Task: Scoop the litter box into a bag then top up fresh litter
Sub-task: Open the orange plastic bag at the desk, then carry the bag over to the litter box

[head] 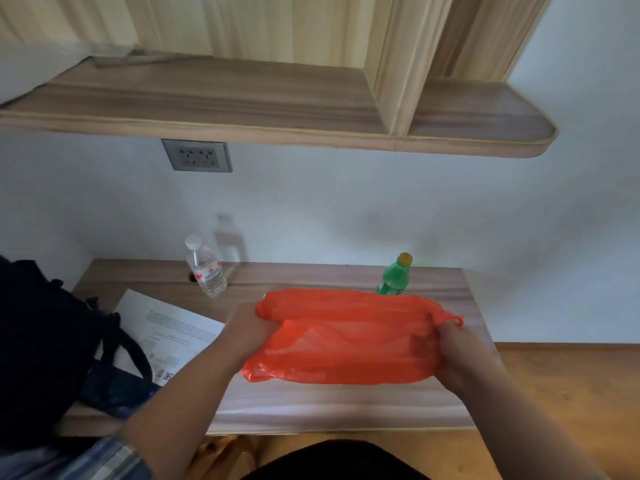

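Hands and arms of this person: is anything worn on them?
Both the left hand and right hand are bare, no gloves. A blue-and-white striped sleeve ends partway up the left arm; the right forearm shows no sleeve.

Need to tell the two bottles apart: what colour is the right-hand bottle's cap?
Yellow cap on the green bottle, seen in the head view.

The printed sheet on the surface carries lines of small print and a few bold characters at its near edge, all too blurred to read. Labels on the clear bottle and green bottle are illegible.
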Motion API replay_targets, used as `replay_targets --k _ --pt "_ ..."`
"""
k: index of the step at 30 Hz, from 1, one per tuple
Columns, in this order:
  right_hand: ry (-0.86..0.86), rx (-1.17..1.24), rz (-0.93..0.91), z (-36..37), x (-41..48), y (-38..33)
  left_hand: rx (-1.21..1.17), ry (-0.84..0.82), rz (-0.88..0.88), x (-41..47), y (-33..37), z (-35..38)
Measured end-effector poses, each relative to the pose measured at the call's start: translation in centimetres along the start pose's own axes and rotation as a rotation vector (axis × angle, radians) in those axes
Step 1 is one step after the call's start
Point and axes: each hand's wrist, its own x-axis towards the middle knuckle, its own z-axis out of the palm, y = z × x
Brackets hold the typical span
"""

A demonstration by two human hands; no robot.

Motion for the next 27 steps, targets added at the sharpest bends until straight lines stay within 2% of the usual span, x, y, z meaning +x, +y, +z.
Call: replay_targets --k 3,6,10,13,15,18,21,23,27 --pt "-0.054 0.025 -0.068 0.6 -1.0 0.3 0.017 0.064 -0.008 0.4 -0.7 0.2" --pt "-0.146 0.008 -0.079 -0.1 -2.4 0.6 -0.221 0.044 -0.076 1.3 -1.5 0.5" --pt "-0.270 -0.045 0.044 -2.4 -3.5 1.7 -0.631 -0.014 -0.246 2.9 -2.2 1.4" --pt "-0.393 -0.167 0.069 -4.8 -3.7 2.2 -0.781 -0.071 -0.332 2.7 -1.2 2.9" --pt "-0.414 -0.273 0.047 -6.1 -3.8 2.5 -0.788 -0.122 -0.347 2.5 -0.7 3.7" --pt "-0.182 -0.429 -0.080 -7.7 -3.6 3.0 -0.692 -0.238 -0.336 1.6 0.3 5.0" --pt "0.231 -0.469 -0.179 -9.4 -3.0 3.5 -0.539 -0.381 -0.250 0.5 1.8 6.8" --pt "0.423 -0.480 -0.218 -11.1 -2.4 4.2 -0.426 -0.452 -0.170 -0.3 3.1 8.3" --pt "0.647 -0.554 -0.261 -15.7 -2.1 5.9 -0.232 -0.413 -0.069 -2.0 6.4 12.9"
